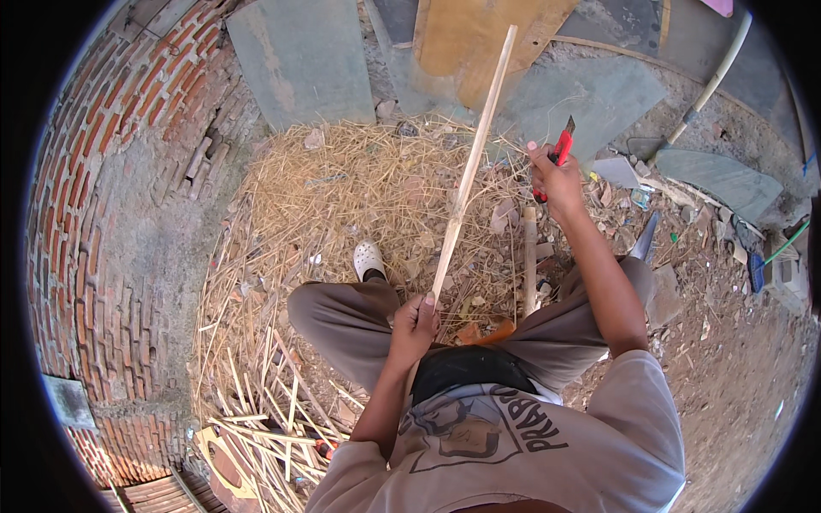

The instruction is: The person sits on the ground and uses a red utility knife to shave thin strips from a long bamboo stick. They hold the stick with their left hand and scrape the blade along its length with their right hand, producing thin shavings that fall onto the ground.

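A left hand (pixel 416 320) grips a split-bamboo strip (pixel 466 179) slanting up toward one o'clock, as the right hand (pixel 558 177), at two o'clock, clasps a red utility knife (pixel 562 150) whose exposed blade (pixel 571 126) could gash the left if it skidded.

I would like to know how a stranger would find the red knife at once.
From the straw, go right to the person's right hand. The knife is gripped there, pointing up in the picture. Unlike the long, pale strip in the left hand, it is short, red and black.
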`<state>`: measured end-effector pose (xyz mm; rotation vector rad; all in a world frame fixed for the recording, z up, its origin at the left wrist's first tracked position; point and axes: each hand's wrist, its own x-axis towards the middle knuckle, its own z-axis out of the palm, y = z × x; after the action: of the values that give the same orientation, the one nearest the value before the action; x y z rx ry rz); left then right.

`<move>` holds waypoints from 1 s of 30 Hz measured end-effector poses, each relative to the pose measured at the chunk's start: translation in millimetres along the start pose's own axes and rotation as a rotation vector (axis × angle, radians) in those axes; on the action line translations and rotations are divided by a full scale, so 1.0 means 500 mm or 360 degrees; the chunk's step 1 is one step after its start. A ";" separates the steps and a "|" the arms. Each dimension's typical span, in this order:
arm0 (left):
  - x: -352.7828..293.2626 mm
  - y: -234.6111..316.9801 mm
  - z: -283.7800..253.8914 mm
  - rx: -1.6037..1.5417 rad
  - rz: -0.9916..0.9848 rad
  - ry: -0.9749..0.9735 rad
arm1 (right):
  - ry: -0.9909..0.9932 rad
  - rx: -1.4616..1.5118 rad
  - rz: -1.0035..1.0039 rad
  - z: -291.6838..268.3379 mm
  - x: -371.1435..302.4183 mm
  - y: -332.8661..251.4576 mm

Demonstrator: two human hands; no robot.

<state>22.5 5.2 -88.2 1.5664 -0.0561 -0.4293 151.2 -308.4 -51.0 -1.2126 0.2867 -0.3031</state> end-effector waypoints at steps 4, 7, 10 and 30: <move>0.042 0.020 -0.006 -0.0224 -0.0053 0.0162 | 0.0027 -0.0026 -0.0062 0.014 -0.012 0.016; 0.067 0.036 -0.011 -0.0240 -0.0081 0.0259 | 0.0026 -0.0134 -0.0204 0.028 -0.028 0.023; 0.107 0.062 -0.013 -0.0334 -0.0192 0.0329 | 0.0006 -0.0396 -0.0433 0.043 -0.060 0.037; 0.134 0.085 -0.070 -0.0227 0.0081 0.0410 | -0.0723 -0.2237 -0.0446 0.052 -0.086 0.000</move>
<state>104.9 16.2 -63.1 1.4649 0.1304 -0.1848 121.2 -269.5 -40.3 -2.6659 -0.1359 -0.0087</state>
